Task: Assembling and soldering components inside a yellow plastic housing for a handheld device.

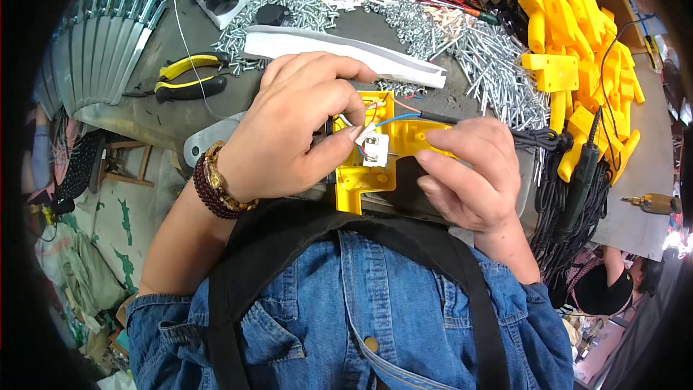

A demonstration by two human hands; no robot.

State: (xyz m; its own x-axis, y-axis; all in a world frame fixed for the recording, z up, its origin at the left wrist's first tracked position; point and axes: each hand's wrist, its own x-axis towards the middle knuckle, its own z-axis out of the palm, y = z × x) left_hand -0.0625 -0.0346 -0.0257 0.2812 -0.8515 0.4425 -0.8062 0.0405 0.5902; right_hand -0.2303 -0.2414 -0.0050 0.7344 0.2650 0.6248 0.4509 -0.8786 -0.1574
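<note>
Right in front of me lies an open yellow plastic housing (372, 179), partly covered by my hands. A small white switch-like part (375, 152) sits over it, with thin wires running to it. My left hand (281, 130) reaches over the housing from the left, thumb and forefinger pinched on the white part's upper end by the wires. A blue wire (397, 117) bends out toward a black cable (444, 120). At the housing's right side my right hand (476, 173) is closed, thumb and fingertips together; whatever is between them is hidden.
Behind the housing lie a white strip (339, 50) and heaps of screws (498, 72). Yellow-and-black pliers (191, 76) rest to the left, near fanned metal strips (108, 43). Yellow housings (570, 22) are piled at right, above bundled black cables (548, 224) and a screwdriver (653, 204).
</note>
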